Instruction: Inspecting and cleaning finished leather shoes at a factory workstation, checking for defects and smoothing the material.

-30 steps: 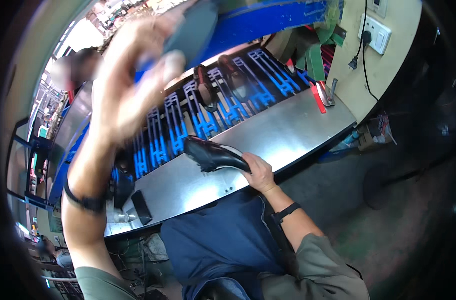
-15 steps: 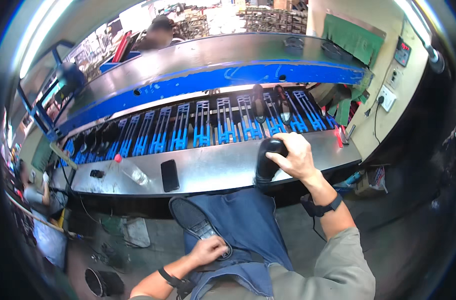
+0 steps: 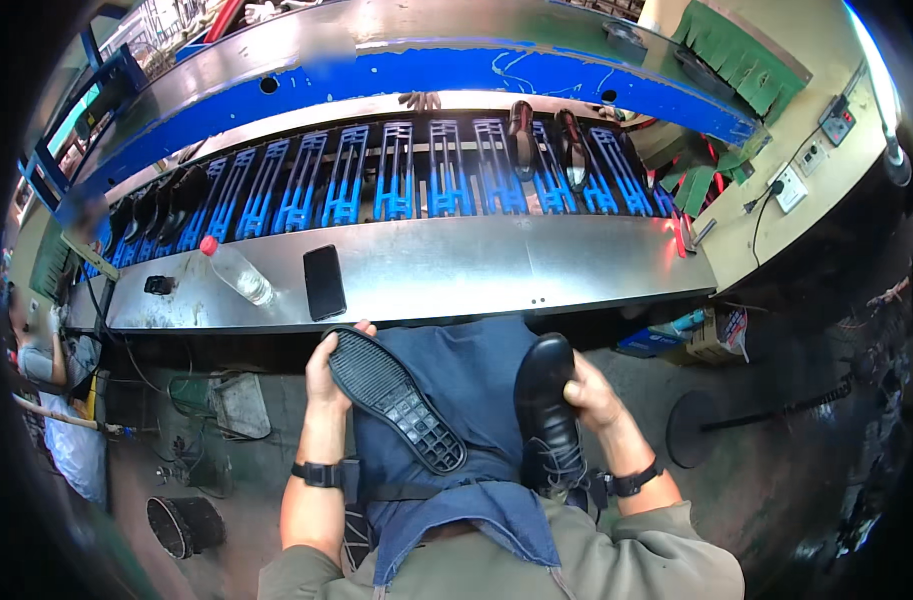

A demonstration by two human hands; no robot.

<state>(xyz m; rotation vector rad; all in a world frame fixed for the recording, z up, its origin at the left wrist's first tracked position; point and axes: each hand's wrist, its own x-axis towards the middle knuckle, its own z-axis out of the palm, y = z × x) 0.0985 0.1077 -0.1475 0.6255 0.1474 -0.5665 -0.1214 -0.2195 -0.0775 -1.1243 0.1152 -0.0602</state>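
While below desk edge: left hand fingers closed on black sole; right hand fingers gripping black shoe; cardboard box right of desk.

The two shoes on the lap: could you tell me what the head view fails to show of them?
- Sole-up shoe: its upper faces down, unseen; left hand covers one edge.
- Black lace-up shoe: its sole is turned away; right hand hides one side.
- Shoes on the blue rack: too small for detail.

A flat black phone lies on the long steel table. Left of it lies a clear plastic bottle with a red cap. Beyond it, two dark shoes sit on blue conveyor racks.
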